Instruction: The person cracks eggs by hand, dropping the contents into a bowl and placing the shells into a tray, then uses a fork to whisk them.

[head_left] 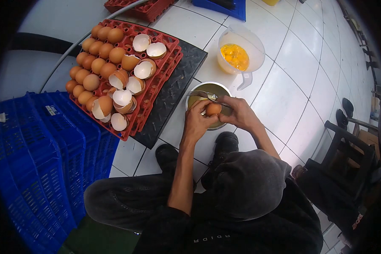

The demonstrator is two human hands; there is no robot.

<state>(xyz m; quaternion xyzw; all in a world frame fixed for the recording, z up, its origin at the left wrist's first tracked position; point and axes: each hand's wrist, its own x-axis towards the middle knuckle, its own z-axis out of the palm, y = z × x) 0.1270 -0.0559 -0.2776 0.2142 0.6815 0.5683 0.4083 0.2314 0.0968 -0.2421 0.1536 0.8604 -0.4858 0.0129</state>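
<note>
Both my hands hold one brown egg (213,109) over a small metal bowl (203,89) on the tiled floor. My left hand (197,120) grips the egg's left side, and my right hand (238,113) grips its right side. A fork (201,94) lies across the bowl's rim just beyond the egg. To the left, a stack of red egg trays (156,89) carries several whole brown eggs (91,81) and several empty shell halves (122,97).
A clear plastic jug (241,53) with yellow yolks stands beyond the bowl. The trays rest on a black mat (173,91). A blue crate (42,161) is at my left, more red trays (142,8) lie farther off, and dark furniture (347,156) is at right.
</note>
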